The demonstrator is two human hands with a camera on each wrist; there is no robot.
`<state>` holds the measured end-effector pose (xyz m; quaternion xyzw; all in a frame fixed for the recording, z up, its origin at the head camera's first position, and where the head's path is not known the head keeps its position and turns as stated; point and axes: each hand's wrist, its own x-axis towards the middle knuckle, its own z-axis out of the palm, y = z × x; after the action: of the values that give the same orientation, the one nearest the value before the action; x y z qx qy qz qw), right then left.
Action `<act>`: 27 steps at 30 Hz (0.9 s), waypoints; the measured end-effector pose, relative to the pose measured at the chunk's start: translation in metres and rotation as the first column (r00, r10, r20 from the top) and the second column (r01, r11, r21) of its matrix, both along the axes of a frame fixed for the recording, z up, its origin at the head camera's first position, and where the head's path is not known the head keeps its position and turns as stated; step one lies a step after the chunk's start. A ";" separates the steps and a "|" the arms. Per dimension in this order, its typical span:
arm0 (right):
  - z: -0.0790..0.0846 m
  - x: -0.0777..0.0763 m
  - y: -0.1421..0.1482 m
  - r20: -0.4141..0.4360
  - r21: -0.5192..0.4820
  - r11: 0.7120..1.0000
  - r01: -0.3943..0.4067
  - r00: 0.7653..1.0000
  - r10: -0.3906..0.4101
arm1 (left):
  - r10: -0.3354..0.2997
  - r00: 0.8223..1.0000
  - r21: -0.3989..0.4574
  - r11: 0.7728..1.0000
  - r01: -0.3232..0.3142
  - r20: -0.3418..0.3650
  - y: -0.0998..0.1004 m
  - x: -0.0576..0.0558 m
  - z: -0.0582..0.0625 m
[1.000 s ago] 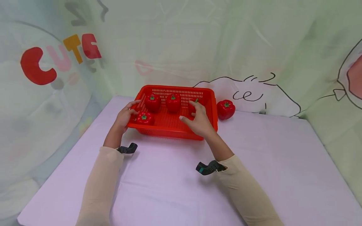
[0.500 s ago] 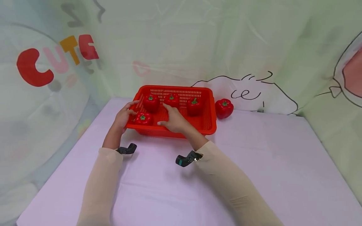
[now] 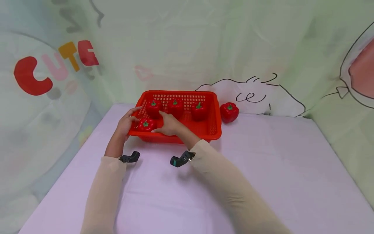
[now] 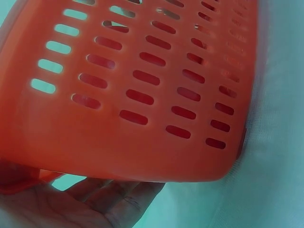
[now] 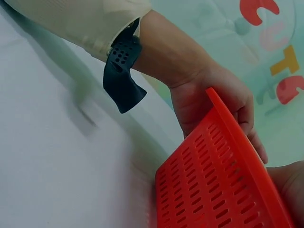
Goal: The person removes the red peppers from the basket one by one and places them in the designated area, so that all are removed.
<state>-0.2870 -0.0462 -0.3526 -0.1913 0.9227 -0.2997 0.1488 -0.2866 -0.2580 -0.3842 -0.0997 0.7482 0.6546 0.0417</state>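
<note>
A red plastic basket (image 3: 181,93) with slotted walls holds several glossy red bell peppers. My left hand (image 3: 125,124) grips its left rim, fingers reaching over the edge; in the left wrist view that hand (image 4: 99,204) lies against the basket wall (image 4: 95,152). My right hand (image 3: 170,125) reaches over the front rim, thumb and index finger spread beside the front-left bell pepper (image 3: 147,124). Its other fingers are partly hidden, and contact with that pepper cannot be made out. Behind are a back-left pepper (image 3: 154,108), a back-middle pepper (image 3: 175,106) and a right-hand pepper (image 3: 199,110).
One more bell pepper (image 3: 229,112) sits on the table outside the basket, close to its right wall. The white tabletop (image 3: 263,169) extends in front and to the right. A printed cloth backdrop (image 3: 163,48) hangs behind the table and along its sides.
My right hand has left the right-hand pepper, now standing uncovered in the basket, and has moved left to the front-left pepper. The left hand stays on the rim.
</note>
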 end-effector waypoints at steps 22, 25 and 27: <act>-0.012 -0.012 -0.026 -0.044 -0.100 0.993 -0.057 0.998 0.053 | -0.014 1.000 -0.011 1.000 0.014 -0.022 0.000 0.003 -0.002; -0.013 -0.013 -0.026 -0.041 -0.107 0.992 -0.063 0.997 0.058 | -0.020 1.000 -0.003 1.000 0.020 -0.018 0.001 0.004 0.000; -0.014 -0.014 -0.025 -0.044 -0.106 0.992 -0.071 0.997 0.066 | -0.017 1.000 0.000 1.000 0.017 -0.015 0.001 0.005 0.000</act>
<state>-0.3005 -0.0717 -0.3665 -0.2365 0.9011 -0.3396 0.1299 -0.2821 -0.2569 -0.3839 -0.0882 0.7492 0.6551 0.0416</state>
